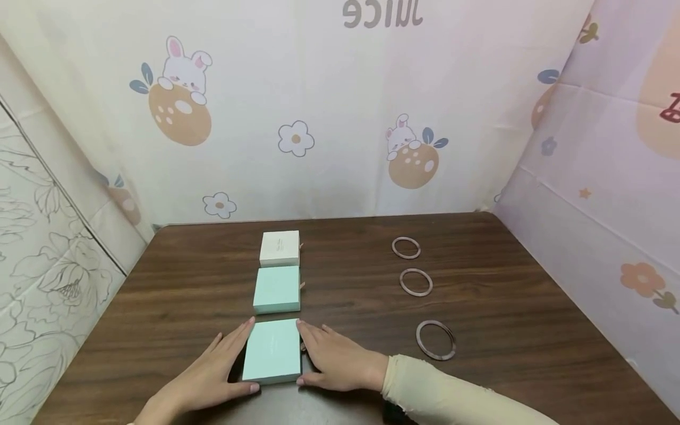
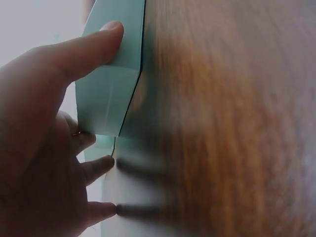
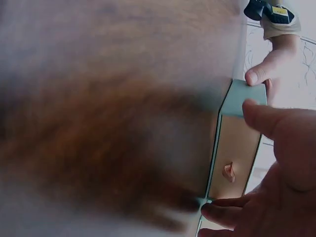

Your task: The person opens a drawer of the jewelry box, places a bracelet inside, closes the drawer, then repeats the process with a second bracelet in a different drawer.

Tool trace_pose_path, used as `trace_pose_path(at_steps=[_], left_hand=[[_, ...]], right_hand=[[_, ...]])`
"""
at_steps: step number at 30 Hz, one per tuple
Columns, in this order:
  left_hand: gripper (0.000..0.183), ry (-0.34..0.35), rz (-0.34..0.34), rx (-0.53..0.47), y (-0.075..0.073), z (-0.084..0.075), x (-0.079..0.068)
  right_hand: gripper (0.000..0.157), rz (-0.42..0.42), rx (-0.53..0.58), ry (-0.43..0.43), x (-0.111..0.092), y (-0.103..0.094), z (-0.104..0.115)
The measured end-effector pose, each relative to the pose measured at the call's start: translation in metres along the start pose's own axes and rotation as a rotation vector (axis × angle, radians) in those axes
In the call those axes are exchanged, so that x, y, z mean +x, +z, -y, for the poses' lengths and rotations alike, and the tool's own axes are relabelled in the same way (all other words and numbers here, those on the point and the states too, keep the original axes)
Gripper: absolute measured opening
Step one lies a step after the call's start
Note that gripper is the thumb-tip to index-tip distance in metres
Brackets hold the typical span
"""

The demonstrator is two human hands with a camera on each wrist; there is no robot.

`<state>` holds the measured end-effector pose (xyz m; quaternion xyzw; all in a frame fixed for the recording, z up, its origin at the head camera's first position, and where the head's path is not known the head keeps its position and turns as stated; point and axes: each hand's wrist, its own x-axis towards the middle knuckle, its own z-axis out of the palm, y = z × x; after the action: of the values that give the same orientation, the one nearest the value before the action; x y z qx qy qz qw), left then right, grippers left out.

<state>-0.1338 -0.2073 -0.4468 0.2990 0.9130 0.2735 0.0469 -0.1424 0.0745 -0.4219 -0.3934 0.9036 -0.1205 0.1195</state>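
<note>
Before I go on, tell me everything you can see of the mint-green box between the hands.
The mint-green box is flat, roughly square, apparently stiff card, with lettering on top too small to read. Its right side is tan, with a small ribbon-like pull tab. It looks closed and lies flat on the wood-grained table, nearest the person in its row. The left hand and right hand flank it, thumbs touching its near side, fingers at its far corners.

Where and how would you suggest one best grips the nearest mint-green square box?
Probably grip the box by its corners, coming from both sides: it lies flat with upright walls, and a pinkish ribbon loop occupies the right wall's middle.
</note>
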Motion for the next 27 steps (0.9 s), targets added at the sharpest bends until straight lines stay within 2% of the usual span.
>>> trace_pose_path(at_steps=[10,21,27], left_hand=[[0.104,-0.001,-0.023,-0.022,0.000,-0.004,0.002],[0.107,-0.058,-0.015,-0.049,0.001,-0.009,0.002],[0.106,-0.049,-0.039,-0.050,0.003,-0.011,0.003]], right_hand=[[0.082,-0.004,0.032,-0.007,0.001,0.003,0.004],[0.080,0.007,0.075,0.001,-0.002,0.000,0.003],[0.080,-0.009,0.073,-0.005,-0.006,-0.001,0.002]])
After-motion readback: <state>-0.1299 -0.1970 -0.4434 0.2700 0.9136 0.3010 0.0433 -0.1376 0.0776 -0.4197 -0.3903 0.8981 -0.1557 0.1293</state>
